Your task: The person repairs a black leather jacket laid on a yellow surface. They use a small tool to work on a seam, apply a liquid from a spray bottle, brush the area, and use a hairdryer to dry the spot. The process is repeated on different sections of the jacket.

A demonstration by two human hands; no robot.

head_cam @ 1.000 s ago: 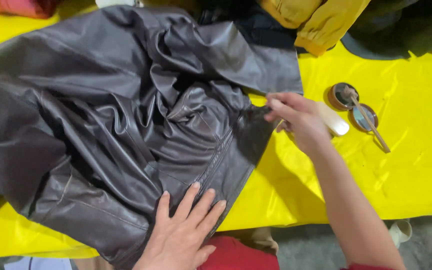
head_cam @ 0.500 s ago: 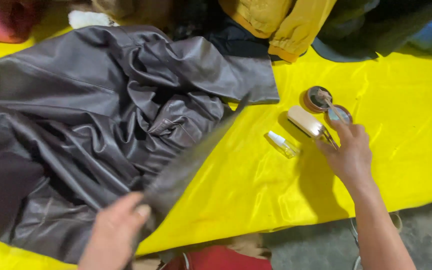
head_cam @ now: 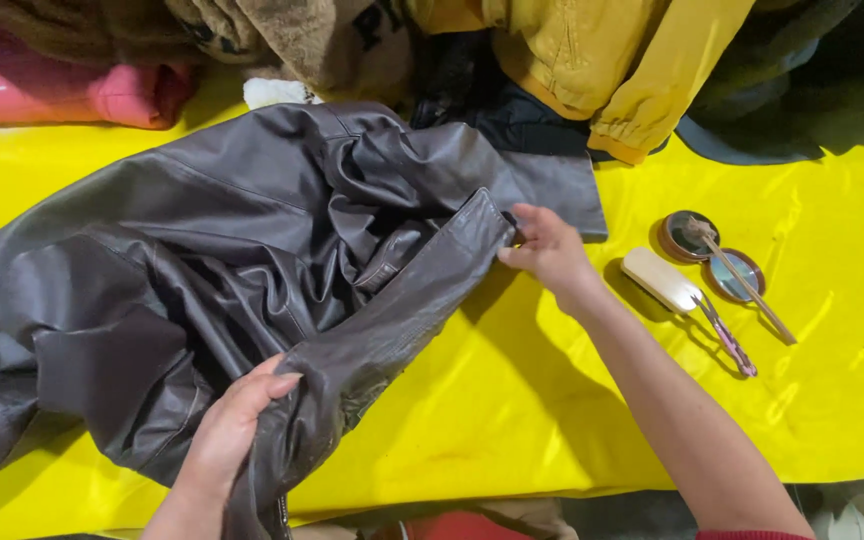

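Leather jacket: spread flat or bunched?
Bunched: the jacket is creased on the yellow cloth, left hand and right hand gripping one edge.

A bright yellow cloth (head_cam: 572, 420) covered the table. Piled clothes (head_cam: 572, 50) lay along its far edge, and grey floor (head_cam: 652, 515) showed below.

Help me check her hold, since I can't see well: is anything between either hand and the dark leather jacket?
Nothing visible. The left hand grips the dark leather jacket at its near edge, and the right hand pinches its far corner directly. The brush and small open tin lie off to the right on the yellow cloth.
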